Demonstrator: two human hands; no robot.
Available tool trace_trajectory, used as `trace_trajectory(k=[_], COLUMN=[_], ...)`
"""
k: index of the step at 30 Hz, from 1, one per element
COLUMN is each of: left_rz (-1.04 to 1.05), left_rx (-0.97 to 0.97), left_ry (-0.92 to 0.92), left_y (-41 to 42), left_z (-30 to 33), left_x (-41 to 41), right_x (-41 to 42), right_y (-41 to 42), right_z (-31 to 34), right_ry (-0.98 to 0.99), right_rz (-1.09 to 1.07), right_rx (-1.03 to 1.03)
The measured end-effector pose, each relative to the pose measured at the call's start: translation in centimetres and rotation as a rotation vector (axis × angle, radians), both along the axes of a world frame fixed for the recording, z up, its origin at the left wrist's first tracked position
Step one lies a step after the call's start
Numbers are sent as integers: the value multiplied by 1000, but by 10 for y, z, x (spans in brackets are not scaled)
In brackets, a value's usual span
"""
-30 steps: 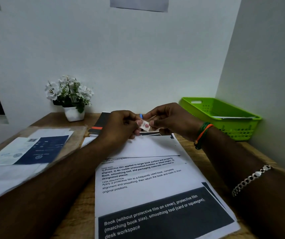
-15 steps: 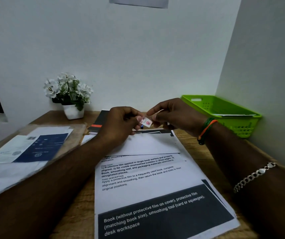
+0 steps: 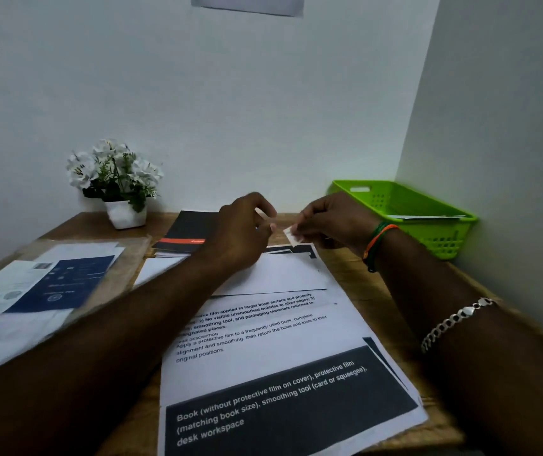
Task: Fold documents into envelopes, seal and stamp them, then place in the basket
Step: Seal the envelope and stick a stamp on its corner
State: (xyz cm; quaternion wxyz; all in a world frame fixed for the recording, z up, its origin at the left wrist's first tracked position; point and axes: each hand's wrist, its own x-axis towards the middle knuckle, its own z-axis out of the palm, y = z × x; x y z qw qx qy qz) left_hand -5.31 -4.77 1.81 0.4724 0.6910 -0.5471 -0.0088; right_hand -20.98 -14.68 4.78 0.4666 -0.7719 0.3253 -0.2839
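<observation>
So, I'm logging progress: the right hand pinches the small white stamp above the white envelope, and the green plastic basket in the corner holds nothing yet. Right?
Not quite. The head view shows white paper already lying in the green plastic basket. The rest stands: the right hand pinches the small white stamp above the white envelope.

We saw bare tabletop [image 3: 355, 274] at right centre, leading toward the green basket [image 3: 428, 232] in the right corner. Papers [image 3: 263, 340] covered the middle; the flowerpot [image 3: 127, 213] and black book [image 3: 187, 236] blocked the upper left.

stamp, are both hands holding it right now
No: only the right hand pinches the stamp; the left hand sits beside it, apart.
</observation>
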Motion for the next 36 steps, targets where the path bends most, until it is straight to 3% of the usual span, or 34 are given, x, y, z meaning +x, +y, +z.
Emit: trace_trajectory(k=[5,9,23,29,36], left_rz=[-5,-6,-59,-89,-99], left_rx=[180,204,239,234,237], left_ry=[-112,-156,-98,-140,-152], left_y=[-12,-14,-11,-11,-14], left_z=[-20,-31,-38,-39,-41], left_x=[-9,-9,-9,-8,-7], right_x=[-10,-9,-2,3,7], right_y=[-12,-14,-10,-7,-11], right_z=[-8,-9,-16,-16,-20], right_ry=[147,243,267,309,267], right_rz=[-124,-132,-100,-111,-178], right_rx=[163,236,102,-92,-47])
